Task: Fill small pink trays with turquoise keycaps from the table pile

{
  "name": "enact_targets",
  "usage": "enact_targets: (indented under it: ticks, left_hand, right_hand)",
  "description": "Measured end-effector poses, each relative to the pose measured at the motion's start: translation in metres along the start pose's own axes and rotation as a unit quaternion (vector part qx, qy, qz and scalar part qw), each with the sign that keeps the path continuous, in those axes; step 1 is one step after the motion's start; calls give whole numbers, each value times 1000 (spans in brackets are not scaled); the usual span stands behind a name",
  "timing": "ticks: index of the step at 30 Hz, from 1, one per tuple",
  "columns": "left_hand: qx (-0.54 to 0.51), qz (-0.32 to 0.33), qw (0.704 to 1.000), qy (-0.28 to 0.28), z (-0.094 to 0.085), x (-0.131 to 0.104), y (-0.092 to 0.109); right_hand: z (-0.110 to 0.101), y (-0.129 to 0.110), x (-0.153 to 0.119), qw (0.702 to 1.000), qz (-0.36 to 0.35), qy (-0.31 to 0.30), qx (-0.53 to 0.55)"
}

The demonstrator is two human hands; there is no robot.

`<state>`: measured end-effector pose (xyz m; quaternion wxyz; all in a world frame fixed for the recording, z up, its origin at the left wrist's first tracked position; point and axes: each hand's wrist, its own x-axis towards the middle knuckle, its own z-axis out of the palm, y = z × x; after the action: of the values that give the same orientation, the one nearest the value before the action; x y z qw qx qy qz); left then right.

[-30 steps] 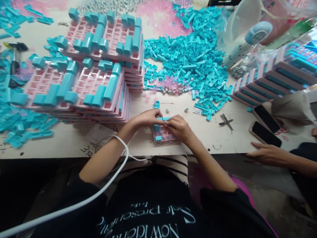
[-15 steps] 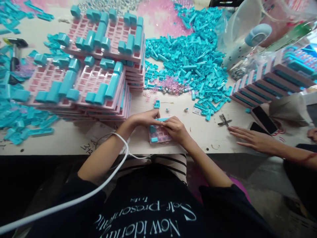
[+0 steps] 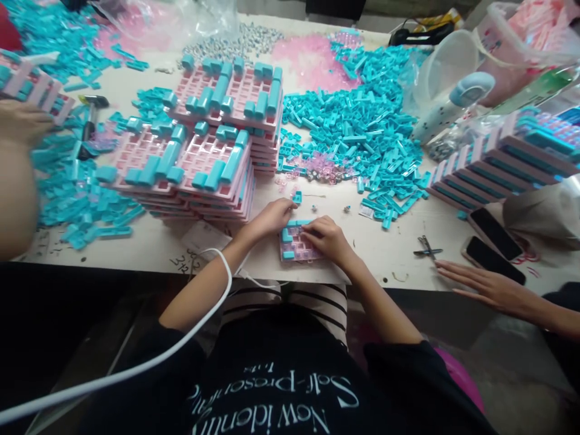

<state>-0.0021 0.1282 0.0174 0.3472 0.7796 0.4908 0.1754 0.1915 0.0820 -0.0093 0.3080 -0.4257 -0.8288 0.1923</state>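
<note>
A small translucent pink keyboard-like frame point(image 3: 299, 249) lies near the front table edge, with turquoise key pieces along its far and left sides. My right hand point(image 3: 331, 239) rests over its right part, fingers bent together and fingertips down on the grid; what they pinch is hidden. My left hand point(image 3: 274, 217) is at the frame's far left corner, fingers drawn together beside a loose turquoise piece point(image 3: 297, 197). Whether it touches that piece I cannot tell. Two tiny metallic parts, one of them a small metallic part point(image 3: 347, 209), lie just beyond the frame.
Stacked pink frames point(image 3: 212, 163) with turquoise keys stand on the left. A turquoise heap point(image 3: 353, 133) spreads behind. Tweezers or clippers point(image 3: 427, 246), phones point(image 3: 496, 232) and a co-worker's hand point(image 3: 493, 290) are right. Another person's arm point(image 3: 18, 181) reaches in left, near a hammer point(image 3: 90, 118).
My left hand has drawn off the frame's far edge towards the loose turquoise piece, uncovering keys there. My right hand stays on the frame. Another person's arm has come into view at left as the view shifted.
</note>
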Motion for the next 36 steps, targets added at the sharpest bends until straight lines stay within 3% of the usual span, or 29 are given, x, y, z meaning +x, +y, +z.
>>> enact_targets:
  ticks: [3, 5, 7, 9, 13, 16, 19, 24, 31, 36]
  left_hand:
    - [5, -5, 998, 59, 3, -16, 6]
    - [46, -80, 989, 113, 8, -30, 12]
    - [70, -164, 978, 107, 19, -43, 19]
    - [59, -199, 973, 99, 32, -51, 26]
    - [-11, -241, 954, 178, 55, -52, 33]
    - [-109, -235, 941, 219, 61, -50, 32]
    - [-179, -207, 938, 211, 59, -51, 26]
    - [-158, -177, 951, 198, 54, -52, 22]
    - [-114, -168, 958, 205, 57, -54, 32]
    - [-214, -180, 943, 183, 56, -58, 32]
  right_hand:
    - [-2, -1, 0, 1000, 2, -6, -10]
    - [-5, -2, -1, 1000, 4, -17, -26]
    - [-5, -5, -3, 999, 9, -30, -44]
    - [-4, -8, -5, 998, 25, -29, -56]
    - [1, -16, -12, 996, 75, 12, -40]
    - [3, -21, -16, 995, 88, 44, -27]
    - [1, -22, -18, 995, 85, 54, -19]
    - [-3, -22, -18, 992, 105, 74, 17]
    - [-11, -24, -23, 969, 179, 145, 91]
    - [-33, -1, -26, 962, 204, 183, -15]
